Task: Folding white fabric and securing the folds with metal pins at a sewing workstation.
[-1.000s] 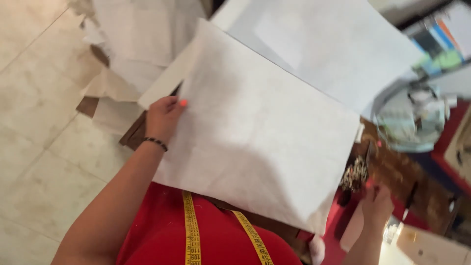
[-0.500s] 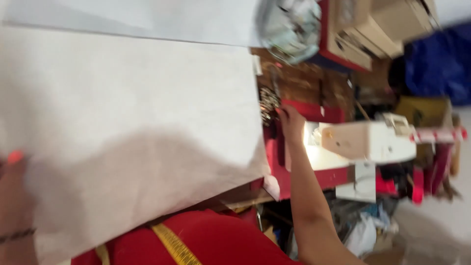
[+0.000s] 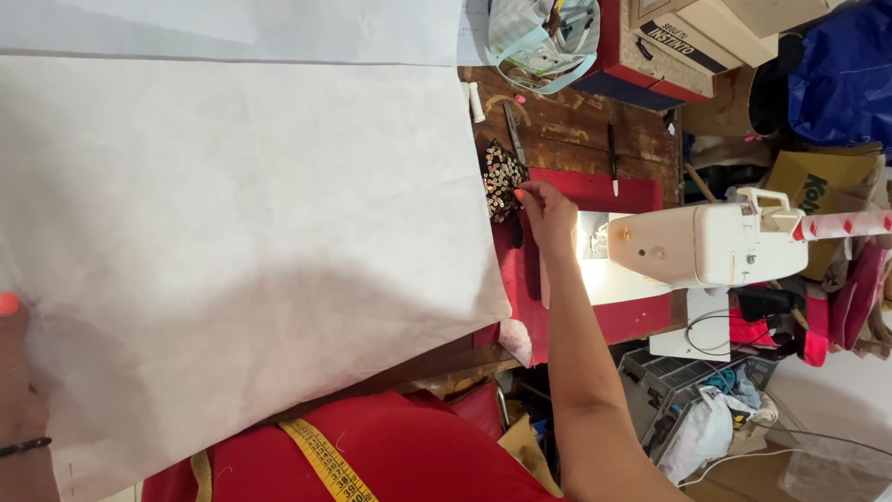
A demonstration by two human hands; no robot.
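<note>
A large sheet of white fabric (image 3: 232,232) covers most of the wooden table (image 3: 576,130). My left hand (image 3: 19,372) rests on the sheet's left edge, with an orange-nailed fingertip showing. My right hand (image 3: 546,216) reaches over red cloth (image 3: 595,191), its fingertips touching a small dark sequinned piece (image 3: 502,177) beside the white sewing machine (image 3: 706,244). A yellow tape measure (image 3: 325,460) hangs over my red top.
Scissors (image 3: 514,132) and a dark pen-like tool (image 3: 612,156) lie on the table's wood. A cluttered bowl (image 3: 544,37) and cardboard boxes (image 3: 706,37) sit at the top. Bags, a crate and cables crowd the floor at right (image 3: 706,418).
The view has swung right from the sheet towards the sewing machine. My right hand has moved up to the sequinned piece; my left hand stays on the sheet's edge.
</note>
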